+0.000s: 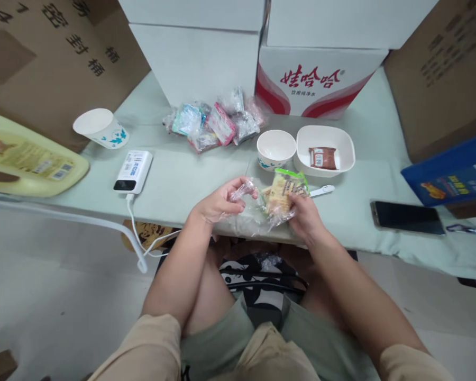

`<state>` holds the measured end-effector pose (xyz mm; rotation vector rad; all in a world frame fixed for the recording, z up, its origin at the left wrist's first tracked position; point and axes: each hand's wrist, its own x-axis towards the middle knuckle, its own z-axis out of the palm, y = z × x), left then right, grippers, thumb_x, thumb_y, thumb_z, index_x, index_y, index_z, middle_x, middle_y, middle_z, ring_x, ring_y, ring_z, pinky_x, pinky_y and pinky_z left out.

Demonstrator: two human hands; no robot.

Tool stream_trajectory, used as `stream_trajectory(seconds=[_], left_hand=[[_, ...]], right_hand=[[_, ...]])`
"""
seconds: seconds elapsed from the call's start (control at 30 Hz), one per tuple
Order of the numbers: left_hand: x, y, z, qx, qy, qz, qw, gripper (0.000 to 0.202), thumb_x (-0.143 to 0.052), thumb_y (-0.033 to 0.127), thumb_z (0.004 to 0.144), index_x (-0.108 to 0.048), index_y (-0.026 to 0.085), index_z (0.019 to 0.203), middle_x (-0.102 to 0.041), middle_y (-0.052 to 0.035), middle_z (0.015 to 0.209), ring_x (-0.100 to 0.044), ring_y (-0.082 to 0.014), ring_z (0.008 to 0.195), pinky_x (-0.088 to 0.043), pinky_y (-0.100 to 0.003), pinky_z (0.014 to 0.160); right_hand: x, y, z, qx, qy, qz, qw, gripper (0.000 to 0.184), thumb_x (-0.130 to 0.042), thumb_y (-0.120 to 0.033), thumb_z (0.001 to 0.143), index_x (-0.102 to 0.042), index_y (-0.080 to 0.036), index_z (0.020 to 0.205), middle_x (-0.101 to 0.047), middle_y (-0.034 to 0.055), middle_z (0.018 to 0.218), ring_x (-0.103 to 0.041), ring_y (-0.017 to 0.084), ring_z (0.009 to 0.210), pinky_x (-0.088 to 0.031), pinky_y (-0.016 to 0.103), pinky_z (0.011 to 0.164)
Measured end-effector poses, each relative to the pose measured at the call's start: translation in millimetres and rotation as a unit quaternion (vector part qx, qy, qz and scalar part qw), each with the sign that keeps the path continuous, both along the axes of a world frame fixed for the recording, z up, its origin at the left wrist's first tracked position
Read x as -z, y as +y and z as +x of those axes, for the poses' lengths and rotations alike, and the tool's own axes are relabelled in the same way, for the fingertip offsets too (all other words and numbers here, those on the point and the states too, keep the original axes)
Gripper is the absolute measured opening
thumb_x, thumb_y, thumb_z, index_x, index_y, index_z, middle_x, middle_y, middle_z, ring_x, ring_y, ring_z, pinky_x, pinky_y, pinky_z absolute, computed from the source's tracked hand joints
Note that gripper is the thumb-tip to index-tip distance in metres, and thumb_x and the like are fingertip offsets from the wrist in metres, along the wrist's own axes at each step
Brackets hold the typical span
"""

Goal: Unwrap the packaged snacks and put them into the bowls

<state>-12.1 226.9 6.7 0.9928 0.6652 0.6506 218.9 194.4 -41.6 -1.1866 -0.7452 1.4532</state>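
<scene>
My left hand (218, 203) pinches the edge of a clear plastic bag (249, 214) at the table's front edge. My right hand (305, 214) grips a green-edged snack packet (283, 190) that sits at the bag's mouth. Just behind the hands stand a small white bowl (276, 149) and a white square dish (343, 145) with a brown sachet (322, 157) in it. A pile of several small wrapped packets (218, 124) lies further back.
A white power bank (134, 170) with cable lies left, by a tipped paper cup (101, 128) and a yellow jug (27, 161). A phone (406, 217) and blue folder (450, 177) lie right. Cardboard and white boxes (313, 79) line the back. A white utensil (322, 190) lies near the dish.
</scene>
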Motion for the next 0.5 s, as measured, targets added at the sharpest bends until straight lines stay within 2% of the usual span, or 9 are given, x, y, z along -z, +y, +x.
stream_trajectory(seconds=[0.1,0.2,0.3,0.4,0.5], left_hand=[[-1.4,-4,-8,-0.010,-0.021,0.002,1.000,0.065,-0.088,0.027,0.051,-0.051,0.023,0.104,-0.063,-0.0016,0.097,-0.032,0.0018,0.043,-0.020,-0.020,0.040],[0.6,-9,-14,0.046,-0.037,0.007,0.998,0.061,-0.088,0.025,0.050,-0.052,0.023,0.099,-0.065,-0.0022,0.093,-0.031,0.0012,0.043,-0.020,-0.021,0.042],[4.1,-11,-15,0.089,-0.031,0.010,0.995,0.058,-0.088,0.025,0.050,-0.053,0.023,0.097,-0.067,-0.0031,0.091,-0.032,-0.0003,0.043,-0.019,-0.022,0.043],[6.2,-10,-10,0.084,-0.031,0.022,0.996,0.059,-0.086,0.023,0.051,-0.054,0.023,0.101,-0.068,-0.0031,0.093,-0.034,-0.0010,0.045,-0.021,-0.023,0.045],[6.6,-7,-2,0.081,-0.019,0.025,0.996,0.060,-0.086,0.023,0.051,-0.055,0.023,0.102,-0.068,-0.0037,0.095,-0.035,-0.0023,0.048,-0.024,-0.023,0.046]], right_hand=[[-9.5,3,12,0.039,0.005,0.034,0.999,0.033,-0.060,-0.043,0.075,-0.062,-0.024,0.101,-0.075,0.0060,0.102,-0.071,0.027,0.103,-0.058,0.047,0.092],[-29.3,-4,36,0.063,-0.016,0.077,0.995,0.031,-0.053,-0.045,0.076,-0.064,-0.026,0.097,-0.074,0.0058,0.101,-0.067,0.027,0.112,-0.055,0.048,0.096],[-51.7,-15,67,0.121,-0.030,0.095,0.988,0.033,-0.044,-0.042,0.079,-0.065,-0.027,0.100,-0.072,0.0054,0.102,-0.064,0.026,0.116,-0.053,0.049,0.095],[-67.6,-17,94,0.182,-0.027,0.059,0.981,0.036,-0.034,-0.040,0.085,-0.062,-0.026,0.101,-0.070,0.0057,0.102,-0.064,0.025,0.112,-0.054,0.046,0.089],[-76.1,1,108,0.173,-0.104,0.007,0.979,0.040,-0.026,-0.044,0.091,-0.059,-0.024,0.100,-0.067,0.0054,0.098,-0.066,0.023,0.103,-0.055,0.039,0.085]])
